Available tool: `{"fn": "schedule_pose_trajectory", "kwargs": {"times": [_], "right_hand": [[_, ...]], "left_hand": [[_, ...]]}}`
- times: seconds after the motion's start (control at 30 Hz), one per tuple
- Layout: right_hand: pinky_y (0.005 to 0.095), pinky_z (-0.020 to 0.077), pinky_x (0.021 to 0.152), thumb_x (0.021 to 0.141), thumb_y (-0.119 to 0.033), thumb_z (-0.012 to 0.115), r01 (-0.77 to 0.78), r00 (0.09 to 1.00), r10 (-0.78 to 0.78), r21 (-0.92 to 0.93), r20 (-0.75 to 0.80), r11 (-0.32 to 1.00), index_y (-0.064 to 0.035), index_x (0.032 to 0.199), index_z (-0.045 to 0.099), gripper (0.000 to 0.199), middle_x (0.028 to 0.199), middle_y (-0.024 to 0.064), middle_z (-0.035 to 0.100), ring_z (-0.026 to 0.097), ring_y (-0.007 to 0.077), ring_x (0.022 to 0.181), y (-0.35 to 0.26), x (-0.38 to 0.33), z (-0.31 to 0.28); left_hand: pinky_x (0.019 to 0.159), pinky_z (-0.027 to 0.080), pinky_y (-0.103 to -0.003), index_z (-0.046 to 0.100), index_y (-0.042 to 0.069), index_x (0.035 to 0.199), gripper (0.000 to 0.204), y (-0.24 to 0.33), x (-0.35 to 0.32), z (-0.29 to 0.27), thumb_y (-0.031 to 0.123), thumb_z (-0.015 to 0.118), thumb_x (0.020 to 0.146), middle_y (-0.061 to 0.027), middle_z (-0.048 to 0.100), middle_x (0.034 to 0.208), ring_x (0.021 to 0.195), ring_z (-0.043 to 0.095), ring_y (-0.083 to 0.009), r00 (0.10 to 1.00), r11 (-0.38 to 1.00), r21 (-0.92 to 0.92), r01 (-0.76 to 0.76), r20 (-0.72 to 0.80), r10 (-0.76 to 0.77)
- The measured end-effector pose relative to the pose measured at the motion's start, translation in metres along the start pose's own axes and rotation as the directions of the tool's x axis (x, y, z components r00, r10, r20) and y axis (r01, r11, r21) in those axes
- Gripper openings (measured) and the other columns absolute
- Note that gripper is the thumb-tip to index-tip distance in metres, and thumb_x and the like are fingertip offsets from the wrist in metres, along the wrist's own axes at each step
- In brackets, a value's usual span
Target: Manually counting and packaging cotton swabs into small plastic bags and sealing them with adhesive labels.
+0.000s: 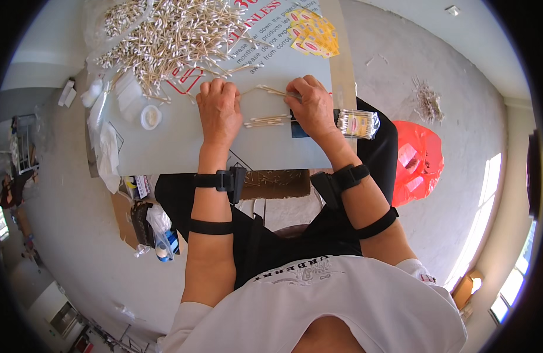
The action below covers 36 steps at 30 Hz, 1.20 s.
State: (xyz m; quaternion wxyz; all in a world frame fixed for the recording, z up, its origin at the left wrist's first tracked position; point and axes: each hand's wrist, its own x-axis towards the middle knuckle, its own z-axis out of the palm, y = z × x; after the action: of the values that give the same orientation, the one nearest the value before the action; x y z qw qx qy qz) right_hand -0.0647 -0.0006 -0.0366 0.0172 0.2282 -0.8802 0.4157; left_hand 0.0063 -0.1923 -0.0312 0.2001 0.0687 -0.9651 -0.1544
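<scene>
My left hand (pixel 219 110) is closed, fingertips down on the grey tabletop (pixel 183 153). A thin cotton swab (pixel 248 91) runs out from its fingers toward the right. My right hand (pixel 312 106) pinches a few cotton swabs (pixel 272 90), their white tips pointing left. Between the hands, several more swabs (pixel 267 121) lie side by side in a small row. Just right of my right wrist sits a clear packet of swabs (pixel 358 124) with a yellow label. A dark flat piece (pixel 297 129) lies partly hidden under that hand.
A large heap of loose swabs (pixel 165 44) spills from a plastic bag at the far left. Yellow cards (pixel 314 34) lie at the far right. A small white round tub (pixel 151 117) stands left. Below are an open cardboard box (pixel 277 183) and a red plastic bag (pixel 417 162).
</scene>
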Motion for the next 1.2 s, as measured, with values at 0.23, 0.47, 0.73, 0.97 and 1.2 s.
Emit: {"fn": "schedule_pose_trajectory", "kwargs": {"times": [0.23, 0.47, 0.73, 0.97, 1.2], "right_hand": [[0.0397, 0.0494, 0.070, 0.071, -0.009, 0.068, 0.087, 0.991, -0.081, -0.052, 0.109, 0.995, -0.0120, 0.073, 0.062, 0.007, 0.079, 0.0056, 0.057, 0.059, 0.0283, 0.084, -0.006, -0.001, 0.004], [0.0391, 0.0503, 0.070, 0.070, -0.009, 0.070, 0.120, 0.948, -0.105, -0.030, 0.302, 0.992, -0.0108, 0.075, 0.063, 0.008, 0.077, 0.0066, 0.059, 0.061, 0.0283, 0.081, -0.017, 0.008, 0.008], [0.0398, 0.0506, 0.074, 0.071, -0.011, 0.071, 0.060, 0.994, -0.069, 0.113, 0.082, 0.992, -0.0083, 0.090, 0.068, 0.019, 0.089, 0.0116, 0.062, 0.063, 0.0312, 0.085, -0.013, 0.063, 0.026], [0.0362, 0.0491, 0.072, 0.073, -0.008, 0.070, 0.202, 0.963, -0.203, 0.028, 0.177, 0.979, -0.0082, 0.087, 0.067, 0.015, 0.084, 0.0085, 0.060, 0.061, 0.0274, 0.080, -0.010, 0.089, 0.039], [0.0386, 0.0481, 0.071, 0.076, -0.009, 0.067, 0.261, 0.951, -0.255, -0.007, 0.176, 0.965, -0.0062, 0.079, 0.063, 0.006, 0.082, 0.0089, 0.058, 0.060, 0.0304, 0.080, -0.010, 0.084, 0.034]], "left_hand": [[0.081, 0.039, -0.041, 0.059, 0.010, 0.080, 0.015, 0.002, 0.001, 0.001, 0.003, 0.069, 0.072, -0.0043, 0.054, 0.089, 0.095, 0.049, -0.0278, 0.998, 0.998, 0.027, 0.064, -0.003, -0.064], [0.078, 0.041, -0.042, 0.060, 0.010, 0.077, 0.014, 0.009, 0.000, 0.006, 0.004, 0.071, 0.070, -0.0034, 0.055, 0.084, 0.090, 0.051, -0.0273, 0.999, 0.997, -0.068, 0.034, 0.001, -0.034], [0.080, 0.041, -0.041, 0.060, 0.010, 0.085, 0.024, 0.002, -0.005, 0.003, -0.001, 0.071, 0.066, -0.0032, 0.057, 0.088, 0.093, 0.051, -0.0279, 0.996, 0.980, -0.190, 0.058, -0.053, -0.069], [0.084, 0.042, -0.042, 0.062, 0.010, 0.093, 0.030, -0.019, 0.004, -0.003, -0.001, 0.071, 0.066, -0.0061, 0.058, 0.093, 0.097, 0.050, -0.0297, 0.975, 0.988, -0.118, 0.102, -0.187, -0.123], [0.083, 0.043, -0.043, 0.063, 0.010, 0.089, 0.022, -0.030, 0.021, 0.010, 0.003, 0.073, 0.070, -0.0063, 0.058, 0.091, 0.094, 0.051, -0.0304, 0.977, 0.983, -0.111, 0.145, -0.140, -0.160]]}}
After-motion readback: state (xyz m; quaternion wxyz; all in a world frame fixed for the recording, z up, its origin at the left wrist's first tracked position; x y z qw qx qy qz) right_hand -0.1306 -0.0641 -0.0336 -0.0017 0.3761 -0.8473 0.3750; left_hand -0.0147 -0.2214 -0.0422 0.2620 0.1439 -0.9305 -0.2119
